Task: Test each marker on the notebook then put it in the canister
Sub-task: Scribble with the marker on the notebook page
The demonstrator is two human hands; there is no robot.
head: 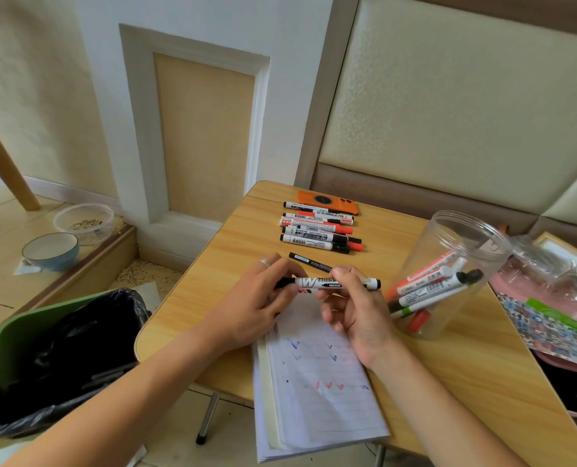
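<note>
A white whiteboard marker (317,283) with black ends is held level above the notebook (317,392). My left hand (256,308) pinches its left black end, and my right hand (354,305) grips the barrel near the middle. The open notebook page carries blue and red test ticks. To the right, a clear plastic canister (449,274) leans open-mouthed and holds several markers. A row of several more markers (317,230) lies at the far side of the table, and a thin black pen (309,261) lies just beyond my hands.
An orange phone (327,201) lies behind the marker row on the wooden table (213,274). A green bin with a black liner (61,352) stands at the left of the table. Plastic bags and patterned cloth (550,311) crowd the right edge. Two bowls (64,237) sit on the floor.
</note>
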